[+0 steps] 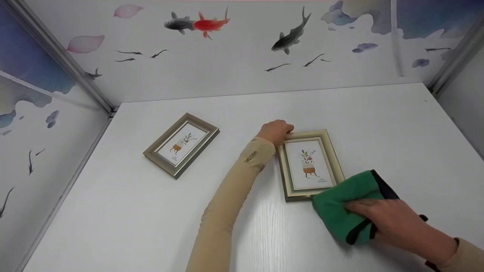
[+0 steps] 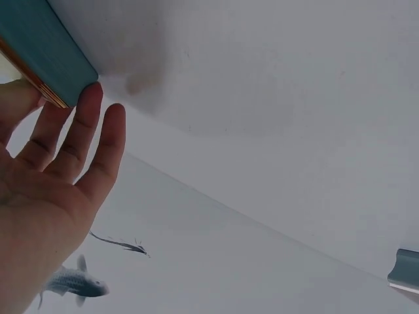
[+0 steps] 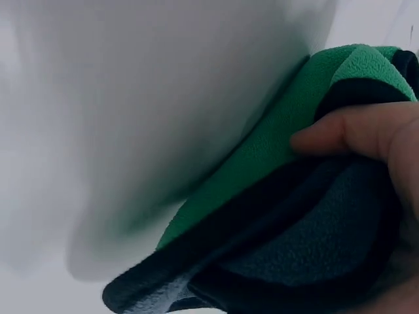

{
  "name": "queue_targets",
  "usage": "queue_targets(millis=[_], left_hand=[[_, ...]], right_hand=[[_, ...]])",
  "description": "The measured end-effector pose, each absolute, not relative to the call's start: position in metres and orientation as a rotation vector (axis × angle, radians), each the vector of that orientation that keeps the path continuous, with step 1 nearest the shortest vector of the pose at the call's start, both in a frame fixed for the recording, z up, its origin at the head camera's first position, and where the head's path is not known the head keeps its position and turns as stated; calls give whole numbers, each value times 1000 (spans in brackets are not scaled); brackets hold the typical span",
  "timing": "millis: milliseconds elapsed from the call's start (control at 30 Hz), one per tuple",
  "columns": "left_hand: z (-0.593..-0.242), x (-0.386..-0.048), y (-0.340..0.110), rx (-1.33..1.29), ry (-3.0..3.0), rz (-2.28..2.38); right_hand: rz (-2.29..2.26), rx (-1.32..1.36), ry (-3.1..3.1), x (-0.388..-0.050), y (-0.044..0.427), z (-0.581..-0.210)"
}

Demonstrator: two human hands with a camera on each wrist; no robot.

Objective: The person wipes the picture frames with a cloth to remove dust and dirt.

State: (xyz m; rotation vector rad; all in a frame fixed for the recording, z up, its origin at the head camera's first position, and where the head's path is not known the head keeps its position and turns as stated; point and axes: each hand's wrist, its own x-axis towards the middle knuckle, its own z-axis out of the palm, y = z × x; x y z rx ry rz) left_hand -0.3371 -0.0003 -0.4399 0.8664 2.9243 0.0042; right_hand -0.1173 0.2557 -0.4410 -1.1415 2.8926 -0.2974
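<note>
A gold picture frame [image 1: 285, 170] with a plant print lies face up on the table, right of centre. My left hand [image 1: 275, 132] holds its top left corner; in the left wrist view, thumb and fingers of that hand [image 2: 49, 176] are at the corner of the frame [image 2: 52, 49]. In my right hand [image 1: 395, 223] is a folded green cloth [image 1: 336, 211] with black edging, which covers the frame's lower right corner. Up close, the right wrist view has the thumb [image 3: 340, 131] pressing on the cloth [image 3: 262, 157], whose other face looks dark grey.
A second, darker picture frame [image 1: 151, 154] with a similar print lies at an angle on the left of the white table [image 1: 113, 211]. Panels painted with fish [image 1: 289, 37] stand behind and to the left; a plain wall [image 1: 461, 87] rises on the right.
</note>
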Motion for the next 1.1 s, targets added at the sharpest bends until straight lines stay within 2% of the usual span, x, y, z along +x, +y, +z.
queue_targets(millis=[267, 500, 733, 1100], left_hand=[[-445, -340, -6, 834, 2926, -4], [-448, -345, -8, 811, 2907, 19], [-444, -344, -9, 841, 2912, 21], [-440, -343, -3, 837, 2888, 108]], right_hand=[[-325, -1384, 2777, -125, 229, -444], [-261, -1753, 2720, -130, 176, -448], [-66, -1907, 2727, -130, 127, -446], [-15, -1980, 2901, -123, 130, -434]])
